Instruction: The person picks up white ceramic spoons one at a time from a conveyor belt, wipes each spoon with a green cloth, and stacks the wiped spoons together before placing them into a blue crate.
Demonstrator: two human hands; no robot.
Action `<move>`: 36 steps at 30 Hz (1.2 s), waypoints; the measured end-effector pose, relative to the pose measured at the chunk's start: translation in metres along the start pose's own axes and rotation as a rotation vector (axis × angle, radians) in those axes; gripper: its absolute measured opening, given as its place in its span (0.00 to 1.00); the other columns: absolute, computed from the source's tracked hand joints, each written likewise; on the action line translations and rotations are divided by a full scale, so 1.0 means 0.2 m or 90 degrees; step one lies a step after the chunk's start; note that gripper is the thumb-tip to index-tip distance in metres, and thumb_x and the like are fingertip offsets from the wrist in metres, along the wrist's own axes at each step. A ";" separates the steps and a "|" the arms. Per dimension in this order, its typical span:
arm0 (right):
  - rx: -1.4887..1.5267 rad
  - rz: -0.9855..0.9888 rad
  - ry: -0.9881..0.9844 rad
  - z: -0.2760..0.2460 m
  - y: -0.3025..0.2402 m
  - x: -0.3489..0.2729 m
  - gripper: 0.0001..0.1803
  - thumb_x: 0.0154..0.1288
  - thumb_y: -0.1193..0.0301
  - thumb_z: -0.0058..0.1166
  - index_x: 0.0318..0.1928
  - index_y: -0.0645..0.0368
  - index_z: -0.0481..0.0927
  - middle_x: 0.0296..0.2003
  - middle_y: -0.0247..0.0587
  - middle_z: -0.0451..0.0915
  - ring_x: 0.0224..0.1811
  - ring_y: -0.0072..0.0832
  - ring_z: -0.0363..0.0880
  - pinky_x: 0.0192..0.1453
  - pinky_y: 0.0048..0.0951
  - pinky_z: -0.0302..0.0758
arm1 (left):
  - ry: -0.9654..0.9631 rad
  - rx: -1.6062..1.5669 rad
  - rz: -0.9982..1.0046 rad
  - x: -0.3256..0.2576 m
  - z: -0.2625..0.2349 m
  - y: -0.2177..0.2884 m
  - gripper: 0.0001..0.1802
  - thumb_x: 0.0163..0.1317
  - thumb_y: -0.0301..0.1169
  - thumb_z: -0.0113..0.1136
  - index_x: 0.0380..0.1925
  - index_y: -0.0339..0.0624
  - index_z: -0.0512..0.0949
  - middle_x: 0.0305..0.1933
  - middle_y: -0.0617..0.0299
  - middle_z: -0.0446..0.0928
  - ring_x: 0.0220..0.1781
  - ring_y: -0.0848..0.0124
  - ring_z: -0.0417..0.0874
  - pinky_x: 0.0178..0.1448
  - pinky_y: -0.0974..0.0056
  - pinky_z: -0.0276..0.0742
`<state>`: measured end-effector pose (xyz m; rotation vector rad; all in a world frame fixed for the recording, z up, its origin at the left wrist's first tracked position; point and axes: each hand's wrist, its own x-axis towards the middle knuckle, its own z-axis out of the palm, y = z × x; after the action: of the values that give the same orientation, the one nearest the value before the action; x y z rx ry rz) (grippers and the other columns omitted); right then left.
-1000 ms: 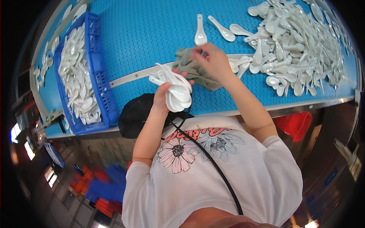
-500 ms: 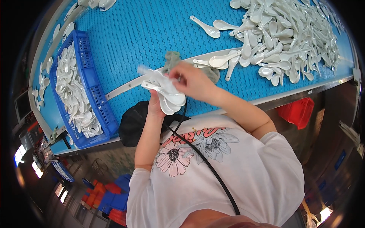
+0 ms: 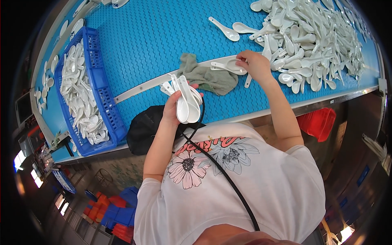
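Observation:
My left hand (image 3: 173, 107) is closed around several white ceramic soup spoons (image 3: 188, 104), bunched with bowls down and handles up. Farther right, my right hand (image 3: 256, 66) has its fingertips pinched on the bowl of another white spoon (image 3: 222, 66), which lies partly over a grey-green cloth (image 3: 216, 81). A big heap of white spoons (image 3: 302, 45) spreads just beyond and to the right of that hand. Two loose spoons, one of them a single spoon (image 3: 224, 29), lie at the heap's left edge.
At left, a blue plastic basket (image 3: 107, 104) holds many spoons. The blue belt surface (image 3: 139, 45) is crossed by a pale strip (image 3: 141, 89). A black cap-like thing (image 3: 145, 130) sits at the near edge, by a black cable (image 3: 228, 183). A red bin (image 3: 317, 123) is below, right.
My right hand has left the bunch in my left hand and moved right to a spoon beside the heap. The bunch of spoons now stands more upright in my left hand.

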<state>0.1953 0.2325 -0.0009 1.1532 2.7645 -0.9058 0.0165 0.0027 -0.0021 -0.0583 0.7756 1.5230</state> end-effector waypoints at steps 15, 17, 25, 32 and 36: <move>0.421 -0.144 -0.194 0.03 -0.53 -0.14 0.18 0.55 0.64 0.54 0.45 0.55 0.71 0.22 0.35 0.76 0.23 0.25 0.75 0.28 0.26 0.71 | 0.005 0.025 -0.024 -0.01 -0.01 -0.02 0.36 0.43 0.41 0.63 0.51 0.40 0.62 0.47 0.54 0.70 0.47 0.59 0.76 0.49 0.57 0.76; 0.431 -0.051 -0.110 0.01 -0.41 -0.14 0.18 0.52 0.60 0.55 0.43 0.53 0.75 0.28 0.38 0.78 0.27 0.30 0.76 0.32 0.29 0.73 | -0.050 0.008 -0.036 -0.01 0.03 0.00 0.33 0.43 0.39 0.62 0.50 0.42 0.64 0.48 0.50 0.70 0.48 0.51 0.75 0.46 0.53 0.77; 0.025 0.113 0.068 0.09 0.06 -0.07 0.09 0.50 0.68 0.56 0.35 0.52 0.78 0.30 0.36 0.76 0.33 0.33 0.76 0.37 0.31 0.73 | -0.088 -0.004 -0.019 0.01 -0.01 -0.02 0.30 0.48 0.39 0.58 0.51 0.43 0.62 0.51 0.45 0.68 0.48 0.45 0.74 0.39 0.50 0.80; 0.359 0.071 0.162 0.01 -0.19 -0.17 0.07 0.50 0.74 0.55 0.32 0.59 0.76 0.29 0.39 0.75 0.28 0.28 0.77 0.33 0.23 0.73 | -0.158 -0.042 -0.031 0.00 0.02 -0.02 0.36 0.46 0.41 0.59 0.57 0.47 0.59 0.59 0.44 0.59 0.51 0.45 0.71 0.41 0.50 0.80; 0.459 -0.126 0.020 0.04 -0.48 -0.32 0.09 0.51 0.73 0.57 0.34 0.58 0.75 0.30 0.34 0.76 0.28 0.21 0.76 0.30 0.18 0.72 | -0.147 -0.059 -0.038 -0.01 0.05 -0.02 0.44 0.45 0.41 0.60 0.62 0.50 0.51 0.61 0.43 0.56 0.53 0.48 0.71 0.44 0.52 0.78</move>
<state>0.1778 0.1333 0.0561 0.9294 2.6635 -2.0278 0.0248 0.0048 0.0047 0.0259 0.5149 1.4772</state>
